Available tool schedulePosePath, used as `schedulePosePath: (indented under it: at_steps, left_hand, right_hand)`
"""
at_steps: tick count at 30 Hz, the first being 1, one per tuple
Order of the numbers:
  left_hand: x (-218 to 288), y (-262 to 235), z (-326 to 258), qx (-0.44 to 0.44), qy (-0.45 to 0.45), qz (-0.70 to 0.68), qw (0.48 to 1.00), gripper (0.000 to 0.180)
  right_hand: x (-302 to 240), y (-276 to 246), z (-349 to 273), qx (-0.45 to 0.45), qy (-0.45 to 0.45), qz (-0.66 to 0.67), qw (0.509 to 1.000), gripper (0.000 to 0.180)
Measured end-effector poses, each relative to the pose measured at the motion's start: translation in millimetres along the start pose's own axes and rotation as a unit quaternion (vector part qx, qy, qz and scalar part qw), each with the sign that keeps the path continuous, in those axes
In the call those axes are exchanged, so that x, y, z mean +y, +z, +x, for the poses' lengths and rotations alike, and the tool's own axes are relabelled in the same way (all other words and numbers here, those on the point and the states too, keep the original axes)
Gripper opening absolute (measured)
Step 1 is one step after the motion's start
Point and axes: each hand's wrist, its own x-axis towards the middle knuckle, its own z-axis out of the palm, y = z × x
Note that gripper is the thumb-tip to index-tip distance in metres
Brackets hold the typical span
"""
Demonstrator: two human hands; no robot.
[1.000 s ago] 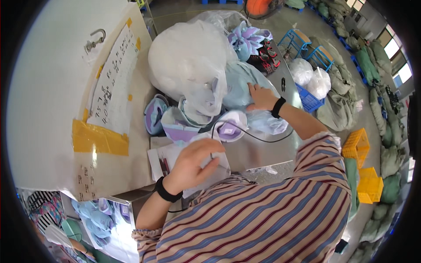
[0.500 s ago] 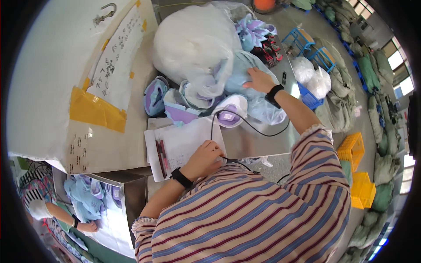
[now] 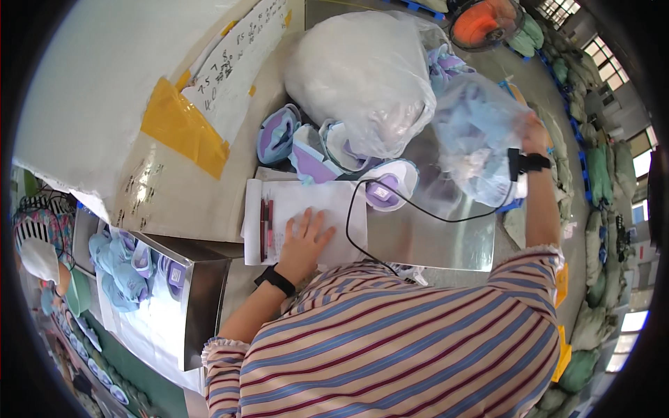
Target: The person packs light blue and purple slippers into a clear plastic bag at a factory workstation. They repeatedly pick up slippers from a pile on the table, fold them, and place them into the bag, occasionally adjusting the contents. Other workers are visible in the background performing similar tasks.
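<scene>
My left hand [image 3: 304, 240] lies flat on a pad of white paper [image 3: 346, 202], fingers spread. Two dark red pens [image 3: 267, 230] rest on the pad beside it. At the right side of the metal table, my right hand [image 3: 535, 134] is closed on the edge of a clear plastic bag [image 3: 481, 143] with light blue fabric pieces inside; motion blurs both. A white and lavender shoe upper [image 3: 390, 185] sits between the pad and the bag. More blue and lavender shoe uppers [image 3: 312, 161] lie behind the pad. Both wrists wear black bands, and a black cable [image 3: 432, 214] loops between them.
A big full white plastic bag [image 3: 359, 76] stands at the back of the table. On the left rises a large carton [image 3: 188, 188] with yellow tape. Lower left, a metal-sided bin [image 3: 202, 299] holds blue pieces near another person. An orange fan [image 3: 481, 24] stands far right.
My right hand has swung right, carrying the clear bag off the middle of the table. My left hand has moved onto the paper and spread its fingers. The view has shifted.
</scene>
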Motion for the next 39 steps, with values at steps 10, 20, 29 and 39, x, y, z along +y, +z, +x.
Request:
schedulePosePath:
  at_steps: [10, 20, 29, 39]
  left_hand:
    - [-4.4, -0.4, -10.5, -0.037, 0.016, 0.005, 0.999, 0.089]
    - [44.7, -119.9, -27.7, 0.255, 0.27, -0.423, 0.826, 0.111]
    - [104.5, -272.8, -143.2, 0.454, 0.424, -0.65, 0.438, 0.141]
    - [50.9, -173.0, -358.1, 0.866, 0.09, -0.429, 0.243, 0.039]
  right_hand:
    - [-306.5, 35.6, -89.1, 0.039, -0.235, 0.038, 0.97, 0.028]
    - [-341.6, 148.2, -165.9, -0.084, -0.306, -0.054, 0.947, 0.023]
    - [-370.4, 297.0, -246.4, -0.32, -0.331, 0.021, 0.887, 0.019]
    - [-460.5, 501.5, -543.6, -0.725, -0.29, 0.199, 0.593, 0.014]
